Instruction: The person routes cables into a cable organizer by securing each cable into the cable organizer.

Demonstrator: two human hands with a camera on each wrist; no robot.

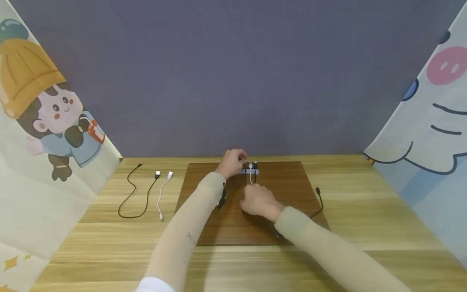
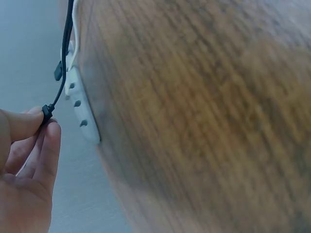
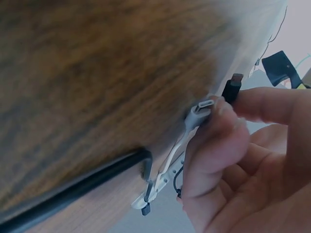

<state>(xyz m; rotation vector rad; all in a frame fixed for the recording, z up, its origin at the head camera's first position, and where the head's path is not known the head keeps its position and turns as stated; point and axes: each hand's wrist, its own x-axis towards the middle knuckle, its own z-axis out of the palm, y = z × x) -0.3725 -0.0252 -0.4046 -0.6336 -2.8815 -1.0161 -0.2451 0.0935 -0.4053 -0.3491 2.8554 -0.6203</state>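
Observation:
My left hand [image 1: 232, 163] pinches a small black cable plug [image 2: 47, 112] between thumb and fingertips, just off the end of a pale cable-clip strip [image 2: 83, 107]. The strip lies along the far edge of a brown wooden board [image 1: 204, 227]. A white cable [image 1: 250, 178] and a black cable run through its slots, side by side. Nearer me, my right hand [image 1: 260, 201] holds a black cable connector [image 3: 232, 90] between thumb and finger. Beside those fingers is the white cable's USB-C connector [image 3: 198, 115]; whether it is gripped too I cannot tell.
Left of the board, a black USB cable [image 1: 132, 194] lies in a loop beside a short white USB cable [image 1: 159, 198]. At the right, a black cable end [image 1: 319, 191] reaches past the board onto the wooden table [image 1: 365, 211]. A grey partition [image 1: 240, 81] stands behind.

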